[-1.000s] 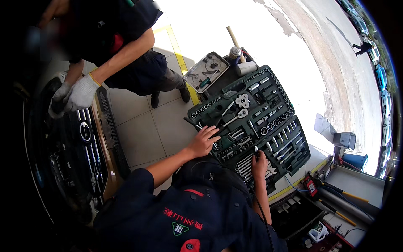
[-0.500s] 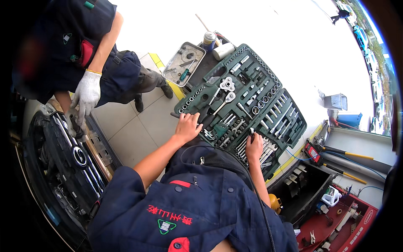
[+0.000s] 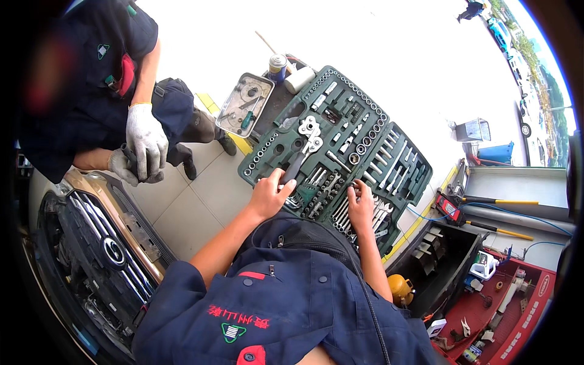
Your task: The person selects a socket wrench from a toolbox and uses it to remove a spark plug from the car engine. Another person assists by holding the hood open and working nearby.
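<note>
Left hand point(image 3: 267, 196), mid-frame: fingers wrapped round handle of ratchet point(image 3: 295, 165), above tool case point(image 3: 321, 156), frame centre. Right hand point(image 3: 361, 207), just right: fingers curled at small dark piece point(image 3: 353, 185); grasp cannot be told. Risks: loose pinch could drop piece among wrenches point(image 3: 385, 213); careless ratchet swing could dislodge sockets point(image 3: 361, 149).

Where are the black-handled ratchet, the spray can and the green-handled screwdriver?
Black-handled ratchet point(image 3: 296, 163): head view, on its handle.
Spray can point(image 3: 277, 69): head view, mid-body.
Green-handled screwdriver point(image 3: 247, 119): head view, handle.
</note>
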The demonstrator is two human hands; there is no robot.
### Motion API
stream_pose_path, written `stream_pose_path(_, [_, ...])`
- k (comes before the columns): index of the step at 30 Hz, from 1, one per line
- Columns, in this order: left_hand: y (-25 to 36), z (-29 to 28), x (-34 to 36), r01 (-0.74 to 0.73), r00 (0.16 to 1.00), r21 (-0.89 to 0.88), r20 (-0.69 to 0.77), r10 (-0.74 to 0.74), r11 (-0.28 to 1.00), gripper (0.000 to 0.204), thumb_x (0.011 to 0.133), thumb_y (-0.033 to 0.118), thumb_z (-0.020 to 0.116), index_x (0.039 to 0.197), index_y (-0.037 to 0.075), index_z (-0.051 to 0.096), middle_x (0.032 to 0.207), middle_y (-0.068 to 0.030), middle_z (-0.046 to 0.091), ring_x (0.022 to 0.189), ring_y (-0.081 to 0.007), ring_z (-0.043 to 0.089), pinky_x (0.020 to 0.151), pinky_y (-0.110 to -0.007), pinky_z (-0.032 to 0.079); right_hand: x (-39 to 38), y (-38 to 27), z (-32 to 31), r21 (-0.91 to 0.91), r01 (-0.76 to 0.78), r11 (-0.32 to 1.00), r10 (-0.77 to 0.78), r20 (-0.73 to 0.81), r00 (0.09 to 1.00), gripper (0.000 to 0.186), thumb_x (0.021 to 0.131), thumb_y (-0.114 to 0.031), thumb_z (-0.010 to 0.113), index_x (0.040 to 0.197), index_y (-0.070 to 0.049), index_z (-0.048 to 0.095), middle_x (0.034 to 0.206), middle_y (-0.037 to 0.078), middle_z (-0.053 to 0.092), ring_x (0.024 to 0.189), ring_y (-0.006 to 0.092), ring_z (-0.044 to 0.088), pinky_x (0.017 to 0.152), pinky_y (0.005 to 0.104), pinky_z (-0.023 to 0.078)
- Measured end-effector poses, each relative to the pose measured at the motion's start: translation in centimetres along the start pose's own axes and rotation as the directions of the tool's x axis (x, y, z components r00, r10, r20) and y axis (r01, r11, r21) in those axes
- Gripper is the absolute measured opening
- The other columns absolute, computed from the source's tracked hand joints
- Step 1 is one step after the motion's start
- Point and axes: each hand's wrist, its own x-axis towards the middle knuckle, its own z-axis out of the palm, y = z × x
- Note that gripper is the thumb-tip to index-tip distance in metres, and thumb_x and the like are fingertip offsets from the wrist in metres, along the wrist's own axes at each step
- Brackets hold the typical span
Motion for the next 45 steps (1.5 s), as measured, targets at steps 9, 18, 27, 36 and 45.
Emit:
stream_pose_path(9, [5.1, 0.8, -1.6, -0.060, 0.937, -0.063, 0.341, 0.078, 0.996, 0.042, 0.092, 0.039, 0.071, 0.093, -0.003, 0.067, 0.069, -0.0125, 0.065, 0.060, -0.0169, 0.060, 0.058, -0.034, 0.047, 1.7, -6.5, -1.4, 0.807, -0.559, 0.189, 0.169, 0.534, 0.828, 0.037, 0.107, -0.041, 0.051, 0.097, -0.006, 0.055, 0.063, 0.000, 0.047, 0.047, 0.0096, 0.042, 0.040, 0.0233, 0.026])
stream_pose_path(18, [3.3, 2.5, -3.7, 0.026, 0.926, -0.123, 0.377, 0.023, 0.992, 0.037, 0.094, 0.033, 0.071, 0.085, -0.003, 0.067, 0.063, -0.0050, 0.056, 0.060, -0.0083, 0.046, 0.053, -0.031, 0.037, -1.7, -2.5, -1.5, 0.810, -0.516, 0.278, 0.245, 0.460, 0.853, 0.052, 0.105, -0.028, 0.056, 0.058, -0.017, 0.036, 0.049, -0.005, 0.029, 0.043, 0.0111, 0.035, 0.043, 0.0301, 0.024])
stream_pose_path(27, [4.4, 3.2, -3.6, 0.030, 0.886, -0.103, 0.463, 0.021, 0.994, 0.037, 0.095, 0.033, 0.068, 0.084, -0.002, 0.065, 0.065, -0.0017, 0.054, 0.060, -0.0083, 0.045, 0.054, -0.030, 0.034, -2.1, 1.5, -3.4, 0.924, -0.342, 0.170, 0.474, 0.227, 0.851, 0.042, 0.104, -0.025, 0.052, 0.065, -0.014, 0.039, 0.052, -0.002, 0.033, 0.044, 0.0134, 0.036, 0.042, 0.0291, 0.028])
stream_pose_path(36, [-3.4, -2.5, -4.0, 0.254, 0.949, -0.299, 0.260, -0.177, 0.920, 0.033, 0.099, 0.029, 0.061, 0.077, 0.004, 0.059, 0.063, 0.0069, 0.045, 0.052, 0.0004, 0.032, 0.047, -0.022, 0.020, -9.0, 20.2, -22.4, 0.872, -0.014, 0.489, 0.761, -0.419, 0.495, 0.029, 0.101, -0.034, 0.046, 0.097, -0.008, 0.057, 0.080, 0.007, 0.066, 0.067, 0.0199, 0.064, 0.051, 0.0291, 0.043])
stream_pose_path(45, [-3.2, -1.7, -1.4, 0.180, 0.981, -0.309, 0.124, -0.148, 0.934, 0.035, 0.100, 0.029, 0.061, 0.074, 0.006, 0.058, 0.063, 0.0071, 0.044, 0.052, -0.0003, 0.032, 0.048, -0.023, 0.022, -2.9, 12.3, -10.2, 0.978, -0.187, 0.090, 0.444, 0.128, 0.887, 0.032, 0.104, -0.030, 0.047, 0.121, -0.004, 0.056, 0.100, 0.010, 0.066, 0.087, 0.0228, 0.066, 0.062, 0.0306, 0.049])
